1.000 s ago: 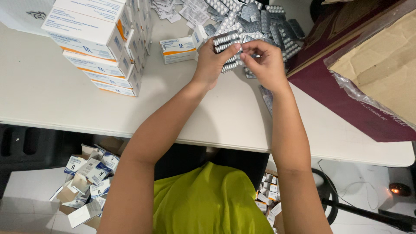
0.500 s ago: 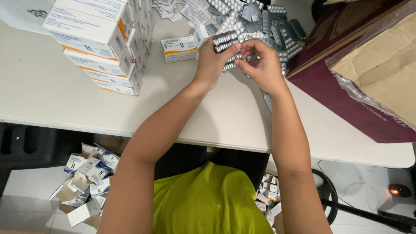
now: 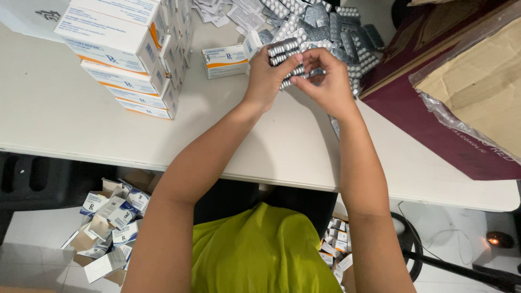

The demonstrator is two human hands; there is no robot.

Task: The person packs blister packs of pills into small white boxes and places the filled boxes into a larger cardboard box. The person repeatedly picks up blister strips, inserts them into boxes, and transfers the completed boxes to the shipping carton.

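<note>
**Both hands on blister-strip bundle, upper centre of frame**

Left hand (image 3: 267, 78): grip closed around a stack of silver blister strips (image 3: 285, 54), fingers curled. Right hand (image 3: 325, 81): fingertips pinching the stack's lower edge. Forearms reach over the white table (image 3: 65, 119). Loose strips (image 3: 336, 27) behind; stacked white boxes (image 3: 130, 54) upper left.

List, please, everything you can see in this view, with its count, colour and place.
blister strips in hand: a small stack, silver, gripped between both hands above the table.
loose blister strips: many, silver, heaped at the far edge of the table.
stacked boxes: several, white with orange bands, far left of the table.
single box: one, white and orange, left of the hands.
paper leaflets: several, white, at the top edge.
table: one, white.
cardboard carton: one, brown and maroon, right.
empty boxes: many, white, on the floor at left.
left hand: holding the stack.
right hand: holding the stack.
</note>
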